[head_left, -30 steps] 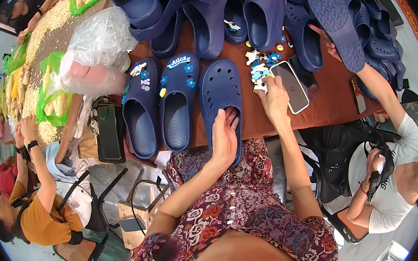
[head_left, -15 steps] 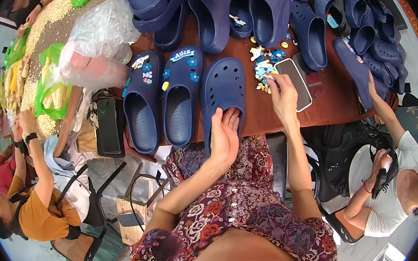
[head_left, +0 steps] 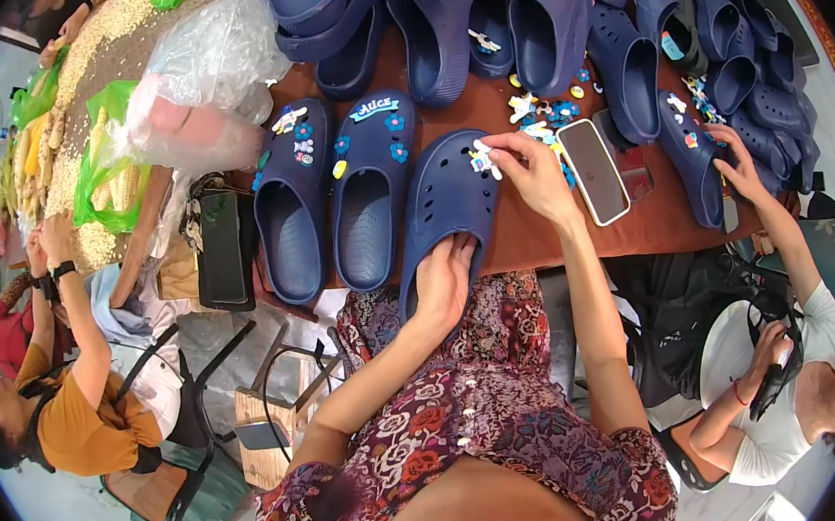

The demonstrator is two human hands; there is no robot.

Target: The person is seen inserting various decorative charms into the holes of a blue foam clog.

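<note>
My left hand (head_left: 445, 283) reaches into the opening of a plain navy clog (head_left: 445, 182), its fingers inside and partly hidden under the vamp. Beside the clog's toe, my right hand (head_left: 530, 177) pinches a small white shoe charm (head_left: 481, 159) with bits of colour on it. The charm is at the right edge of the vamp; whether it touches a hole I cannot tell. To the left lie two navy clogs, one with a name-banner charm (head_left: 375, 110) and blue flowers, the other with a flower-and-character set (head_left: 300, 136). A pile of loose charms (head_left: 545, 118) is just beyond my right hand.
A white-edged phone (head_left: 595, 173) lies right of the charms. Many navy clogs (head_left: 547, 37) crowd the back and right. At right, a co-worker's hand (head_left: 742, 169) touches a decorated clog (head_left: 691, 159). A clear plastic bag (head_left: 208, 70), dark phone (head_left: 223, 249) and corn (head_left: 112, 169) are left.
My right hand has moved left from the charm pile to the clog with a white charm. My left hand has slid deeper into the clog, which has tilted. The co-worker's clog has swung toward the table.
</note>
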